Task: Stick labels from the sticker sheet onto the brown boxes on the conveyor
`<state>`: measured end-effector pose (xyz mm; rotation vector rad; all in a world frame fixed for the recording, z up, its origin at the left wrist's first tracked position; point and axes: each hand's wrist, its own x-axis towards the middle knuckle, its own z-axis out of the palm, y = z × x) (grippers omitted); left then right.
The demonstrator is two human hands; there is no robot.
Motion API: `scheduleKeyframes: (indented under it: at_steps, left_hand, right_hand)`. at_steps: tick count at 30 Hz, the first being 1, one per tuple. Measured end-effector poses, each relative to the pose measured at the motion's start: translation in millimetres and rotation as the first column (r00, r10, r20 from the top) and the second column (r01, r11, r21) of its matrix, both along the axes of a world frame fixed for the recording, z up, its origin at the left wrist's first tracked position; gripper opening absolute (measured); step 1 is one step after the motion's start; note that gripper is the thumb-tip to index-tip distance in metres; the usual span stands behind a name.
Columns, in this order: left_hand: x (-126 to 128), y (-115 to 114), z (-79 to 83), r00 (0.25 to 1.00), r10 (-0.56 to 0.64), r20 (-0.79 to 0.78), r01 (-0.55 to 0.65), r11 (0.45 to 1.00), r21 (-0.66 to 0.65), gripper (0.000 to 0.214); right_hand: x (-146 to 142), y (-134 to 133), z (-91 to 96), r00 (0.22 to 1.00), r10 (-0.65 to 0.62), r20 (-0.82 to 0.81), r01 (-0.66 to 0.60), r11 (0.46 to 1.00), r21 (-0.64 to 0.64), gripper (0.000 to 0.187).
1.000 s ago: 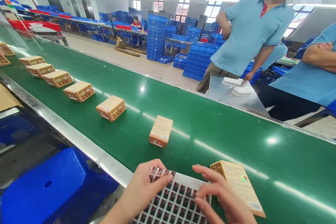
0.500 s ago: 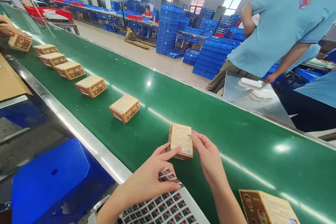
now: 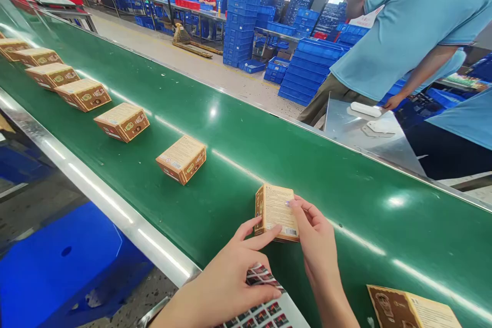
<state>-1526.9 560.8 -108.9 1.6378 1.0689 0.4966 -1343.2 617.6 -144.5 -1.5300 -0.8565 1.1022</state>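
Note:
A small brown carton (image 3: 275, 210) lies on the green conveyor belt (image 3: 238, 138) straight ahead. My right hand (image 3: 315, 236) grips its right edge, and my left hand (image 3: 234, 271) touches its lower left corner with thumb and forefinger while pressing down on a sheet of small red-and-black stickers (image 3: 261, 307). Another brown carton (image 3: 411, 310) lies on the belt at the lower right, untouched.
Several more cartons, the nearest one (image 3: 182, 159), trail away up the belt to the left. A steel rail (image 3: 96, 189) edges the belt on my side, above a blue crate (image 3: 65, 261). Across the belt, people in light blue shirts (image 3: 400, 25) stand at a metal table (image 3: 365, 138).
Both hands left the sticker sheet and reached forward to the carton on the belt; now they hold it a little nearer to me. The other cartons have drifted along the belt.

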Motion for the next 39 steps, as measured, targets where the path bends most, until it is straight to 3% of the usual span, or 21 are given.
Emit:
scheduleKeyframes:
  at_steps: [3,6,11,16,18,20,22,24,29,32,35,37,39]
  left_hand:
    - [5.3,-0.5,-0.2,1.000,-0.021,0.003,0.021,1.000,0.020,0.026]
    - [11.8,-1.3,-4.5,0.999,-0.043,0.014,0.042,0.998,0.047,0.023]
    - [24.9,-3.7,-13.2,0.997,-0.050,0.057,0.048,0.998,0.041,0.019]
    - [19.7,-19.3,-10.6,0.981,0.091,0.174,-0.088,0.996,-0.027,0.012]
    - [11.4,-28.2,-6.0,0.975,0.155,0.158,-0.143,0.986,-0.083,0.023]
    - [3.8,-35.0,-0.7,0.974,0.187,0.130,-0.170,0.976,-0.134,0.032]
    - [-0.9,-38.3,4.1,0.971,0.203,0.128,-0.184,0.972,-0.144,0.036]
    - [-2.5,-38.5,7.3,0.965,0.219,0.143,-0.201,0.971,-0.133,0.037]
    - [-0.3,-39.9,8.5,0.958,0.250,0.143,-0.239,0.967,-0.089,0.040]
    - [-1.6,-42.0,6.8,0.934,0.335,0.124,-0.323,0.941,-0.103,0.044]
    - [-16.0,-34.0,4.4,0.900,0.423,0.108,-0.424,0.906,-0.008,0.037]
    - [-35.3,-21.1,1.3,0.857,0.504,0.110,-0.516,0.834,0.195,0.030]
    - [-57.5,-6.0,-3.3,0.819,0.567,0.091,-0.554,0.738,0.386,0.028]
  right_hand:
    - [6.2,-3.0,3.5,0.995,-0.005,0.097,0.004,1.000,0.015,0.048]
    - [10.3,-5.6,8.9,0.950,-0.006,0.312,-0.008,0.999,0.042,0.044]
    - [21.6,-1.1,14.6,0.889,-0.030,0.457,0.000,0.998,0.065,0.060]
    - [47.6,-12.7,28.9,0.752,-0.034,0.658,-0.043,0.994,0.100,0.046]
    - [52.7,-31.0,39.1,0.668,-0.017,0.744,-0.167,0.971,0.173,0.037]
    - [50.0,-52.1,48.6,0.565,0.043,0.824,-0.416,0.877,0.239,0.027]
    - [40.8,-69.4,54.5,0.451,0.037,0.892,-0.652,0.696,0.301,0.020]
    - [29.6,-79.3,55.7,0.361,-0.071,0.930,-0.760,0.555,0.338,0.018]
    - [16.3,-80.8,46.5,0.253,-0.262,0.931,-0.815,0.460,0.351,0.013]
    - [16.0,-79.0,39.7,0.282,-0.327,0.902,-0.819,0.408,0.403,0.020]
    - [19.1,-77.3,34.8,0.415,-0.169,0.894,-0.806,0.387,0.447,0.017]
    - [22.4,-74.0,32.9,0.532,0.036,0.846,-0.751,0.483,0.451,0.010]
    - [23.7,-66.6,31.6,0.701,0.199,0.685,-0.603,0.679,0.420,0.007]
